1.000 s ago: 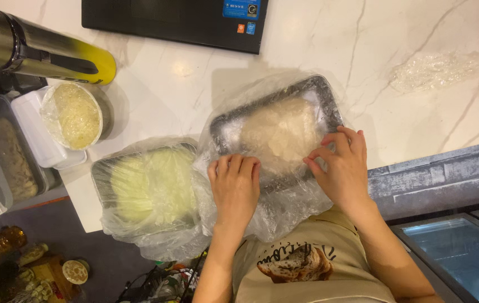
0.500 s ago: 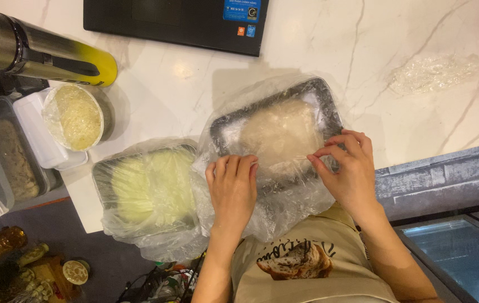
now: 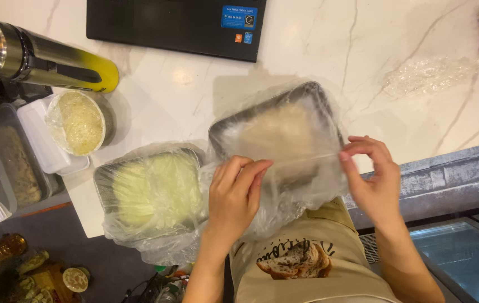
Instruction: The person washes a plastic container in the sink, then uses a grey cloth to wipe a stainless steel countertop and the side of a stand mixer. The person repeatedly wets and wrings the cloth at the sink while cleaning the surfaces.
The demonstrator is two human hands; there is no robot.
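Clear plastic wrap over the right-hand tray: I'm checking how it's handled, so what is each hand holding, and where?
Both hands pinch the plastic wrap along its near edge, over the metal tray: left hand toward the left end, right hand at the right corner.

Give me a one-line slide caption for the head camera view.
Left hand and right hand stretch clear plastic wrap over a metal tray of pale food on a white marble counter.

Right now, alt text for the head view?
Left hand and right hand pinch clear plastic film over a metal tray of pale food on a white marble counter; a second wrapped tray sits beside it.
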